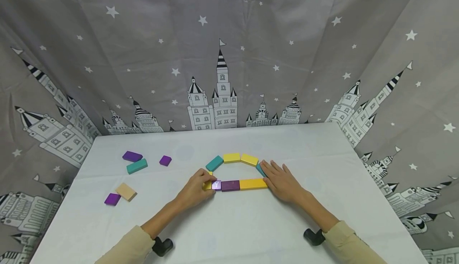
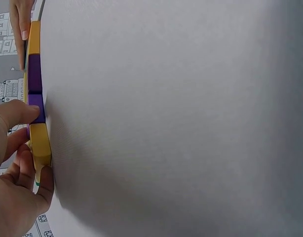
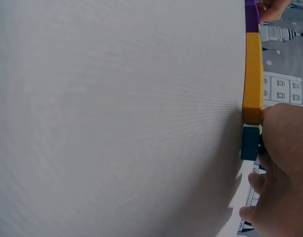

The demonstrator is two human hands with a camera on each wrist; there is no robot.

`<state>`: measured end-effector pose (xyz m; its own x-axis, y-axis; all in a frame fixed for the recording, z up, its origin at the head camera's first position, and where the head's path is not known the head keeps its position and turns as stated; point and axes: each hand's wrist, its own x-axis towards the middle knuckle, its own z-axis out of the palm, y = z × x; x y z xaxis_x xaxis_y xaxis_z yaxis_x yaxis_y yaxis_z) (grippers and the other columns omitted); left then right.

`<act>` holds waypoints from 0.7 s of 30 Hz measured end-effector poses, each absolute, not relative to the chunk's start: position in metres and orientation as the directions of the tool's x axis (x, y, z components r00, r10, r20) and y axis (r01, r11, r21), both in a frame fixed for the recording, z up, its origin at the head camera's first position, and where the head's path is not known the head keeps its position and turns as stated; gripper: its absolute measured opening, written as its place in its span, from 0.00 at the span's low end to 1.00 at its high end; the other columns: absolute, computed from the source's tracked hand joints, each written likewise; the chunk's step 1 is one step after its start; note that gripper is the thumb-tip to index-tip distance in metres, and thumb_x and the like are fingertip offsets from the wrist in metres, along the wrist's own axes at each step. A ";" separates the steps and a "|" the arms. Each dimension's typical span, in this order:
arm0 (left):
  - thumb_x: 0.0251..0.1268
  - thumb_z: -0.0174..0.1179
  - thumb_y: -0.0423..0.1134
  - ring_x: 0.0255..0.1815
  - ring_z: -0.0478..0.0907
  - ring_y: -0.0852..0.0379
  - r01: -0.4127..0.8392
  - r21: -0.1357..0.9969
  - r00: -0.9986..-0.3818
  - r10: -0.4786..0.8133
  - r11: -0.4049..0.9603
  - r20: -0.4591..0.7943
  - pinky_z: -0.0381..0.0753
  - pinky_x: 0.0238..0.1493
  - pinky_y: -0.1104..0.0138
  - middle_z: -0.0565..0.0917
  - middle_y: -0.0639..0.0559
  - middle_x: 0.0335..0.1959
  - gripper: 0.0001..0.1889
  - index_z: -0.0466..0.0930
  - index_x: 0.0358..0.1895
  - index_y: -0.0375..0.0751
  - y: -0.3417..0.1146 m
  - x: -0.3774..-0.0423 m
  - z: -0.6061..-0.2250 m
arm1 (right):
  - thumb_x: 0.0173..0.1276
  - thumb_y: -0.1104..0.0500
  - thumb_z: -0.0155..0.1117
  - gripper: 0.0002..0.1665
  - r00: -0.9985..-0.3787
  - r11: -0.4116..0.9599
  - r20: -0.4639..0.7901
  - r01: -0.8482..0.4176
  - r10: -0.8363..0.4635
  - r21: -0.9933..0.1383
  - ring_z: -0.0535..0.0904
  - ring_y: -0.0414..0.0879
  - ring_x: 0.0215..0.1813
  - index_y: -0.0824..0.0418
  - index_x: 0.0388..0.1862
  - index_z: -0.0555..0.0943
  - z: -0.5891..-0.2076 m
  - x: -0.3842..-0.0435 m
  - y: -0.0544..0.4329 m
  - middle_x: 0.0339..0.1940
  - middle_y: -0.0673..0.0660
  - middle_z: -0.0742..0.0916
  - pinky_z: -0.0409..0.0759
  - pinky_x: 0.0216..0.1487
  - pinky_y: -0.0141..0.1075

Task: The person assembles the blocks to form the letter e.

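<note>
Head view: left grip (image 1: 195, 187) snug round smooth yellow block (image 2: 41, 144), right grip (image 1: 285, 183) straight-fingered over oblong teal block (image 1: 260, 170).

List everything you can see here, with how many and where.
Yellow blocks: at least four, yellow, in the arched outline
Outline purple blocks: at least two, purple, bottom row
Outline teal blocks: at least two, teal, upper sides, one partly covered
Loose purple blocks: three, purple, left of outline
Loose teal block: one, teal, same area
Tan block: one, tan, same area
Table: one, white, beneath
Backdrop: one, grey, white castles and stars, behind
Wrist cameras: two, black, near sleeves
Sleeves: two, beige, bottom
Left hand: one, outline's left end
Right hand: one, right end
</note>
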<state>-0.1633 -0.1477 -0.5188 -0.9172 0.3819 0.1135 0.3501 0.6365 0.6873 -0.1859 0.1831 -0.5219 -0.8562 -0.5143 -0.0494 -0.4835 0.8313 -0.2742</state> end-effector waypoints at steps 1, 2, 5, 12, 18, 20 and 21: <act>0.55 0.72 0.27 0.42 0.72 0.57 0.351 0.686 -0.917 0.382 0.637 0.114 0.79 0.47 0.64 0.74 0.52 0.42 0.16 0.85 0.49 0.33 -0.148 -0.163 -0.519 | 0.82 0.48 0.46 0.35 -0.856 0.831 -0.049 -0.484 -0.515 -0.273 0.53 0.59 0.79 0.60 0.81 0.55 -0.522 -0.186 0.183 0.80 0.56 0.61 0.48 0.73 0.64; 0.55 0.72 0.27 0.42 0.72 0.57 0.351 0.686 -0.917 0.381 0.638 0.115 0.79 0.47 0.64 0.74 0.53 0.42 0.16 0.85 0.49 0.33 -0.148 -0.163 -0.519 | 0.81 0.48 0.46 0.35 -0.856 0.831 -0.049 -0.484 -0.514 -0.274 0.53 0.59 0.79 0.60 0.81 0.55 -0.522 -0.186 0.183 0.80 0.56 0.61 0.48 0.73 0.64; 0.55 0.72 0.27 0.42 0.71 0.57 0.352 0.684 -0.917 0.381 0.639 0.116 0.78 0.47 0.65 0.74 0.53 0.42 0.17 0.85 0.49 0.33 -0.148 -0.164 -0.520 | 0.81 0.48 0.46 0.35 -0.857 0.831 -0.046 -0.484 -0.514 -0.273 0.53 0.59 0.79 0.59 0.81 0.55 -0.523 -0.186 0.183 0.80 0.56 0.61 0.48 0.73 0.64; 0.56 0.72 0.28 0.42 0.71 0.57 0.360 0.674 -0.914 0.388 0.646 0.117 0.77 0.46 0.66 0.73 0.53 0.43 0.17 0.85 0.51 0.34 -0.148 -0.164 -0.522 | 0.82 0.47 0.46 0.35 -0.855 0.831 -0.046 -0.487 -0.516 -0.268 0.53 0.59 0.79 0.59 0.81 0.55 -0.524 -0.187 0.184 0.80 0.56 0.61 0.48 0.73 0.64; 0.56 0.71 0.28 0.44 0.70 0.57 0.359 0.658 -0.915 0.389 0.663 0.107 0.77 0.47 0.65 0.74 0.53 0.44 0.19 0.84 0.53 0.36 -0.149 -0.164 -0.521 | 0.82 0.47 0.46 0.35 -0.856 0.830 -0.040 -0.488 -0.516 -0.270 0.53 0.59 0.79 0.59 0.81 0.54 -0.525 -0.187 0.184 0.80 0.56 0.60 0.48 0.73 0.64; 0.56 0.71 0.28 0.44 0.71 0.56 0.363 0.657 -0.913 0.392 0.661 0.110 0.77 0.47 0.64 0.74 0.53 0.45 0.19 0.84 0.53 0.36 -0.150 -0.164 -0.520 | 0.82 0.47 0.46 0.36 -0.855 0.830 -0.038 -0.490 -0.517 -0.268 0.53 0.59 0.79 0.59 0.81 0.54 -0.526 -0.187 0.185 0.80 0.56 0.60 0.49 0.73 0.64; 0.56 0.71 0.28 0.44 0.71 0.56 0.370 0.657 -0.911 0.394 0.657 0.118 0.77 0.47 0.64 0.75 0.52 0.45 0.19 0.84 0.53 0.35 -0.151 -0.163 -0.520 | 0.82 0.47 0.46 0.35 -0.854 0.829 -0.037 -0.491 -0.518 -0.267 0.53 0.59 0.79 0.59 0.81 0.54 -0.526 -0.187 0.185 0.80 0.56 0.60 0.49 0.73 0.64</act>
